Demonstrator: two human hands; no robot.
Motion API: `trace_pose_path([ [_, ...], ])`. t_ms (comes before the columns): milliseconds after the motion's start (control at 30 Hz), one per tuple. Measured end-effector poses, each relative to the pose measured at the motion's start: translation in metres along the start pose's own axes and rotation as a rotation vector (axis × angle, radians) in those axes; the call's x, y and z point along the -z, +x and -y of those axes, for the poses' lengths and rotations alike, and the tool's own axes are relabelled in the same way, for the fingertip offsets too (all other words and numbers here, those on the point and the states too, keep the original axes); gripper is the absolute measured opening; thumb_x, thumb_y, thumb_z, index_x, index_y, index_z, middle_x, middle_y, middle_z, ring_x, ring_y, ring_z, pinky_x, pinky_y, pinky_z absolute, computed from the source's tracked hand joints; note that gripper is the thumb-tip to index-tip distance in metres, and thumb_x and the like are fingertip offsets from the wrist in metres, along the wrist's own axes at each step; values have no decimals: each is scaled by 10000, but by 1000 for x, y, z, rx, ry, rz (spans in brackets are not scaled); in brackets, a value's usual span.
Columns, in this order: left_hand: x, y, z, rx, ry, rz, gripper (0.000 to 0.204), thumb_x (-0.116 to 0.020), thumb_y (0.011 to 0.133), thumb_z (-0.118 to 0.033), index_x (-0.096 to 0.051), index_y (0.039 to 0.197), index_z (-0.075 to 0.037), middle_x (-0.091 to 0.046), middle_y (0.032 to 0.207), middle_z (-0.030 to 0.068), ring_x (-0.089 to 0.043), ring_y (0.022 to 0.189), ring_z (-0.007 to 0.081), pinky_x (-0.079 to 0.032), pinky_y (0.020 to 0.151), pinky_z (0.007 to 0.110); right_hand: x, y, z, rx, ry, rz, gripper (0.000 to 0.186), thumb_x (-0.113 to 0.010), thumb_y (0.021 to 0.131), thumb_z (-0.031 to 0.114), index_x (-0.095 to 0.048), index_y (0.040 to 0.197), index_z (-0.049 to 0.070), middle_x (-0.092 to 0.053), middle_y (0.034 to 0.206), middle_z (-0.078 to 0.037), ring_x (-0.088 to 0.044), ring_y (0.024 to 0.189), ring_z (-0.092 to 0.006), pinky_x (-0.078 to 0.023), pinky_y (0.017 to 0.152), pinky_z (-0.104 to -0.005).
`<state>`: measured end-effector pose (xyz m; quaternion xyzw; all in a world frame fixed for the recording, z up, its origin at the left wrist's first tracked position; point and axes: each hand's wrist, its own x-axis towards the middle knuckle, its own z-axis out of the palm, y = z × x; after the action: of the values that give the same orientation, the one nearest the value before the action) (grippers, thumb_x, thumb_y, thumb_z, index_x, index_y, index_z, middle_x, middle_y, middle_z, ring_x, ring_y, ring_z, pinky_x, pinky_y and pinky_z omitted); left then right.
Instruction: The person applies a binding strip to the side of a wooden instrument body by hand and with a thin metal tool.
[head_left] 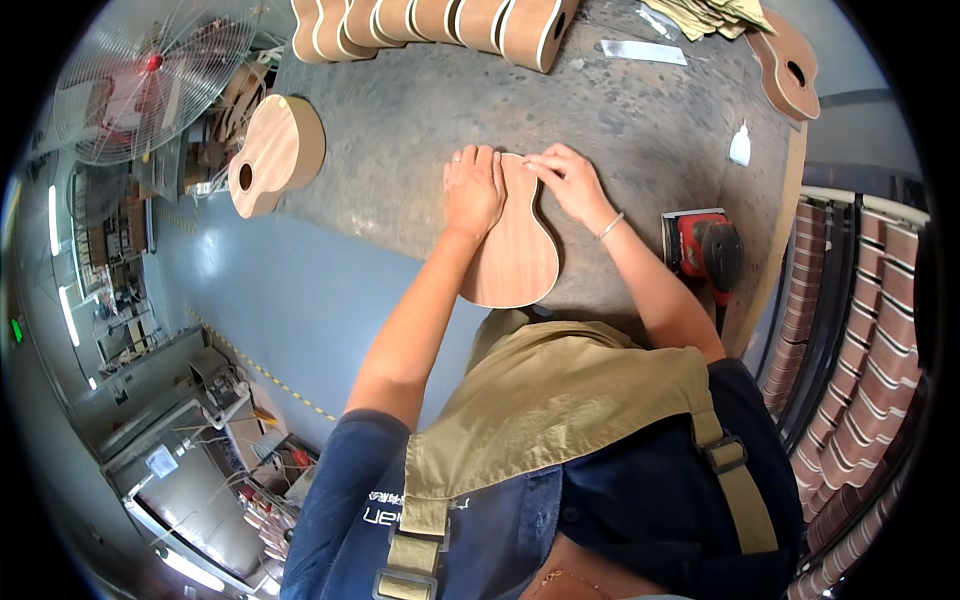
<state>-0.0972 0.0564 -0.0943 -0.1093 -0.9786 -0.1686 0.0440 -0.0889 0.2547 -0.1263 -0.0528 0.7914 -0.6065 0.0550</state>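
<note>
A small wooden guitar body point(510, 260) with pale edge binding lies back-up at the near edge of the worktable. My left hand point(473, 195) rests flat on its upper left part, fingers lying along the wood. My right hand point(565, 180) is at the upper right edge of the body, thumb and index finger brought together on the binding; whether anything small is between them I cannot make out. A red power sander point(705, 250) stands to the right of my right forearm.
The grey worktable point(370, 140) carries another body point(275, 150), a row of bodies point(430, 18), a flat strip point(643, 51), yellowish sheets point(710, 15), a white bottle point(740, 145) and a body at the right point(780, 75). A fan point(120, 75) and striped curtains point(870, 330) flank it.
</note>
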Motion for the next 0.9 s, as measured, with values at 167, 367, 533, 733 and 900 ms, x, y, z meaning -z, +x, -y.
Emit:
trace_pose_path([
  [167, 1, 8, 1, -117, 17, 51, 225, -564, 1084, -272, -663, 1050, -73, -659, 1034, 140, -621, 986, 380, -469, 901, 496, -18, -44, 1, 72, -5, -109, 174, -768, 964, 137, -830, 1117, 85, -668, 938, -89, -646, 845, -233, -526, 781, -341],
  [367, 12, 25, -2, -483, -114, 121, 300, -663, 1028, -391, -689, 1041, -92, -649, 1005, 120, -625, 972, 364, -479, 892, 481, -7, -82, 3, 47, 20, 32, 199, -776, 958, 201, -839, 1114, 95, -630, 884, -81, -608, 808, -205, -491, 737, -344],
  [533, 0, 37, 7, -710, -176, 163, 273, -671, 1026, -369, -717, 1026, -101, -640, 988, 118, -627, 968, 355, -491, 888, 481, -32, -157, 25, -96, -53, -337, 189, -777, 961, 170, -836, 1119, 83, -551, 834, -65, -565, 774, -189, -466, 708, -326],
  [733, -1, 36, 6, -680, -149, 227, 343, -608, 1064, -421, -717, 1026, -98, -663, 1037, 149, -650, 1027, 379, -520, 915, 514, -174, -199, 59, -270, -217, -1148, 184, -786, 943, 64, -827, 1123, 60, -539, 853, -64, -554, 774, -189, -461, 691, -319],
  [900, -2, 36, 7, -698, -146, 225, 372, -575, 1075, -458, -719, 1056, -115, -671, 1075, 159, -661, 1057, 388, -529, 918, 517, -256, -198, 84, -114, -50, -999, 211, -767, 942, 32, -830, 1142, 58, -611, 952, -85, -637, 828, -190, -528, 725, -310],
])
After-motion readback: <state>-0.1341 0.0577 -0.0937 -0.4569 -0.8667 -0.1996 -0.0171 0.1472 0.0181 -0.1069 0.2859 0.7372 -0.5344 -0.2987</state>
